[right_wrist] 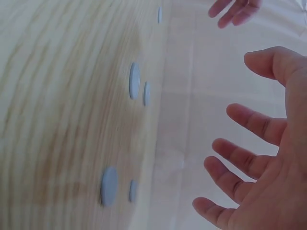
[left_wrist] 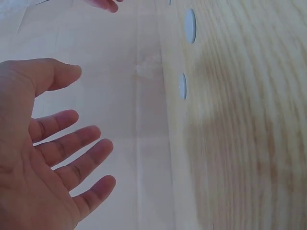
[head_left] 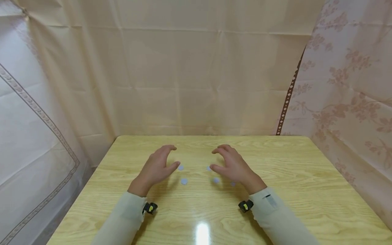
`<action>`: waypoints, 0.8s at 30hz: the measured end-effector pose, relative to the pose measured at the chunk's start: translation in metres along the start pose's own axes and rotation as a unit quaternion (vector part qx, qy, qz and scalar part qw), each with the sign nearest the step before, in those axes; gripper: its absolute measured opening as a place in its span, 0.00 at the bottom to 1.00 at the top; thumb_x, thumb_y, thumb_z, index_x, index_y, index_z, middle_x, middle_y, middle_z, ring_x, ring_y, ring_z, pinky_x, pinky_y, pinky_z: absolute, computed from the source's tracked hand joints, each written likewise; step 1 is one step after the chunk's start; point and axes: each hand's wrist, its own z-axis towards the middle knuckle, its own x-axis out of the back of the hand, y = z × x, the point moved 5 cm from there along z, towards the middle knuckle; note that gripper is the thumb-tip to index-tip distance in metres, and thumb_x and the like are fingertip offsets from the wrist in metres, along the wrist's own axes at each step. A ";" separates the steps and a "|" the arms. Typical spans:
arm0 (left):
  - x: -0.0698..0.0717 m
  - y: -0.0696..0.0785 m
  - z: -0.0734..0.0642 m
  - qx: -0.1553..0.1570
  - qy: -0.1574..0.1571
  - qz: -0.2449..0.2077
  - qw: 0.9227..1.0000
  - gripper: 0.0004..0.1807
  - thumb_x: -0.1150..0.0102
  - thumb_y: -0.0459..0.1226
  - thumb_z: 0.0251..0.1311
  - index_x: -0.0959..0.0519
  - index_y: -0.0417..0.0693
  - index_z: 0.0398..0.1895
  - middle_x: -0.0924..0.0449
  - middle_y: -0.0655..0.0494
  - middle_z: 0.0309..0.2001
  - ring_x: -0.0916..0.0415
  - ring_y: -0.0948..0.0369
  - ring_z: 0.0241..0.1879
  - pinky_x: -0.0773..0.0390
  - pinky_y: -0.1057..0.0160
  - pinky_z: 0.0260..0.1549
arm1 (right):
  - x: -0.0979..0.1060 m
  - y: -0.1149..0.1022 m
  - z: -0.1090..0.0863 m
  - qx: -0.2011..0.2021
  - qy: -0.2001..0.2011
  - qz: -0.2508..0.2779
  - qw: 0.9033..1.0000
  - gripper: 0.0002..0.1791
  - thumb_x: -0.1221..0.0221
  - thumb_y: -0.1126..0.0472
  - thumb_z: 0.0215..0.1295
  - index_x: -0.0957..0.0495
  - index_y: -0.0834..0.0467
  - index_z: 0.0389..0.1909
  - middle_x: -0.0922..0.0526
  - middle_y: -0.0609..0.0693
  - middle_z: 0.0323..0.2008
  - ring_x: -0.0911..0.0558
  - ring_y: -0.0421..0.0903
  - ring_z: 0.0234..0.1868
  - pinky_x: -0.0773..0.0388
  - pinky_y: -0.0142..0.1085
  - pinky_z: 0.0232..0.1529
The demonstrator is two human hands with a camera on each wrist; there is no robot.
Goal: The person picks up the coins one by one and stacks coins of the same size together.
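Five pale discs (head_left: pixel 184 181) — near, below both hands (head_left: pixel 157 166) (head_left: pixel 234 166)

The woodgrain tabletop (head_left: pixel 306 183) looks glossy, the discs (head_left: pixel 184 181) matt.

White glare (head_left: pixel 202 234) on the table (head_left: pixel 306 204), soft shadows, wrist views hazy.

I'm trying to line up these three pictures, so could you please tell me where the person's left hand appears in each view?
Head: the left hand is left of centre, below mid-height, over the table.
Left wrist: it is large at the left edge, thumb uppermost.
Right wrist: only some of its fingers show, at the top edge, right of centre.
Shared landmark: pale discs on the table.
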 end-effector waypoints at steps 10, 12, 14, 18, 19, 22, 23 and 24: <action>-0.007 -0.002 -0.001 0.011 -0.020 -0.016 1.000 0.26 0.34 0.47 0.68 0.24 0.48 0.65 0.22 0.54 0.64 0.22 0.48 0.61 0.21 0.45 0.56 | -0.017 -0.011 0.010 0.013 -0.012 0.004 1.000 0.20 0.30 0.45 0.64 0.18 0.47 0.54 0.24 0.48 0.62 0.27 0.55 0.63 0.30 0.58 0.63; -0.009 -0.002 -0.001 0.009 -0.023 -0.010 1.000 0.22 0.33 0.47 0.67 0.20 0.48 0.60 0.20 0.55 0.60 0.20 0.50 0.58 0.20 0.46 0.54 | -0.021 -0.016 0.012 0.012 -0.015 0.001 1.000 0.19 0.30 0.46 0.63 0.17 0.46 0.53 0.22 0.47 0.60 0.26 0.54 0.62 0.31 0.59 0.63; -0.010 -0.002 -0.001 0.009 -0.025 -0.006 1.000 0.19 0.32 0.45 0.66 0.18 0.47 0.56 0.18 0.55 0.56 0.19 0.50 0.54 0.19 0.47 0.51 | -0.026 -0.021 0.015 0.013 -0.021 -0.002 1.000 0.19 0.30 0.46 0.63 0.16 0.47 0.52 0.21 0.46 0.58 0.25 0.54 0.60 0.31 0.59 0.62; -0.013 -0.002 -0.001 0.015 -0.036 0.003 0.999 0.14 0.30 0.43 0.64 0.15 0.48 0.49 0.16 0.56 0.48 0.20 0.55 0.47 0.19 0.50 0.48 | -0.036 -0.030 0.019 0.016 -0.041 -0.002 0.999 0.20 0.29 0.45 0.63 0.15 0.49 0.52 0.20 0.49 0.55 0.24 0.54 0.57 0.29 0.56 0.59; -0.013 -0.002 -0.001 0.017 -0.040 0.003 0.999 0.13 0.29 0.43 0.64 0.15 0.48 0.48 0.15 0.57 0.47 0.20 0.56 0.46 0.19 0.51 0.47 | -0.039 -0.031 0.020 0.016 -0.045 -0.001 0.999 0.20 0.29 0.46 0.63 0.15 0.50 0.52 0.20 0.49 0.55 0.24 0.53 0.56 0.29 0.56 0.58; -0.016 -0.002 0.000 0.020 -0.052 0.000 0.998 0.13 0.29 0.43 0.63 0.14 0.49 0.47 0.16 0.60 0.44 0.21 0.59 0.44 0.19 0.54 0.45 | -0.044 -0.036 0.022 0.017 -0.051 -0.001 0.999 0.20 0.29 0.47 0.62 0.15 0.50 0.52 0.20 0.49 0.53 0.24 0.51 0.54 0.29 0.54 0.57; -0.016 -0.002 0.001 0.021 -0.056 -0.004 0.998 0.13 0.29 0.43 0.63 0.14 0.48 0.47 0.16 0.60 0.44 0.21 0.60 0.43 0.19 0.55 0.45 | -0.045 -0.037 0.022 0.017 -0.054 0.001 0.998 0.20 0.28 0.47 0.62 0.14 0.51 0.51 0.19 0.49 0.53 0.24 0.52 0.53 0.30 0.54 0.57; -0.017 -0.002 0.001 0.021 -0.059 -0.005 0.998 0.12 0.28 0.42 0.62 0.14 0.48 0.46 0.16 0.60 0.43 0.22 0.60 0.42 0.19 0.55 0.44 | -0.047 -0.039 0.023 0.017 -0.057 0.006 0.998 0.19 0.29 0.48 0.62 0.14 0.52 0.51 0.19 0.49 0.52 0.24 0.52 0.54 0.30 0.54 0.57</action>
